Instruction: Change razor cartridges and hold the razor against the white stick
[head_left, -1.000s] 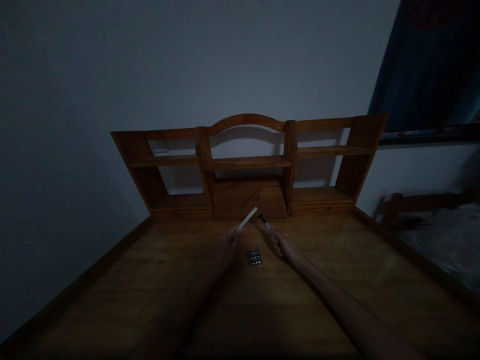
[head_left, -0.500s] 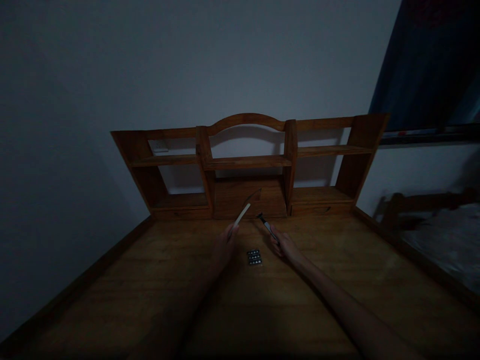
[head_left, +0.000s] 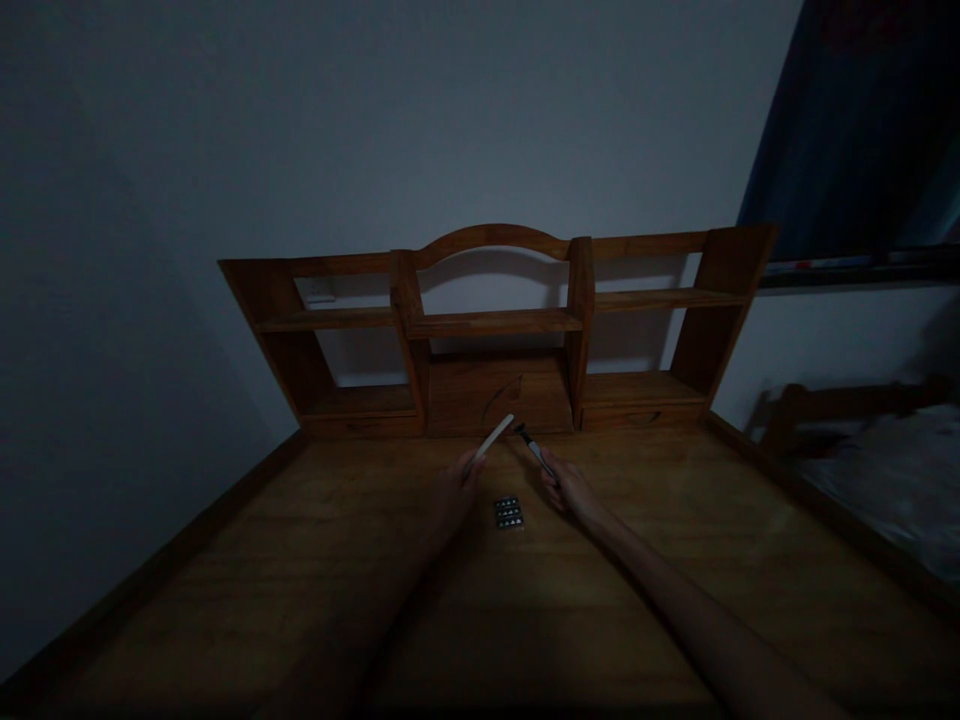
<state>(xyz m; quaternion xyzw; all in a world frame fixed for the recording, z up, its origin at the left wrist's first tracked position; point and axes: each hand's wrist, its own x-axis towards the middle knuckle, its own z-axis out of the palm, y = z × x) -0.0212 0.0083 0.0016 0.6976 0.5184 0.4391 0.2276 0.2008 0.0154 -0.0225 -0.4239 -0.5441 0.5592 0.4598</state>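
My left hand [head_left: 454, 490] is closed around a slim pale stick [head_left: 495, 437], which points up and to the right. My right hand [head_left: 566, 488] grips the handle of a razor [head_left: 535, 451] with a dark head and a grey-and-black handle. The stick's tip and the razor's head are close together; in this dim light I cannot tell whether they touch. Below them, between my hands, a small dark pack [head_left: 508, 513] with rows of pale marks lies on the wooden desk [head_left: 517, 620].
A wooden shelf unit [head_left: 495, 322] with open compartments and small drawers stands along the desk's back edge. Raised rims run along both sides of the desk. To the right are a dark curtain [head_left: 862, 140] and a pale crumpled heap [head_left: 892, 480].
My left hand has moved slightly right, bringing the stick's tip nearer the razor head and tilting the stick more to the right. My right hand and the dark pack have stayed almost in place.
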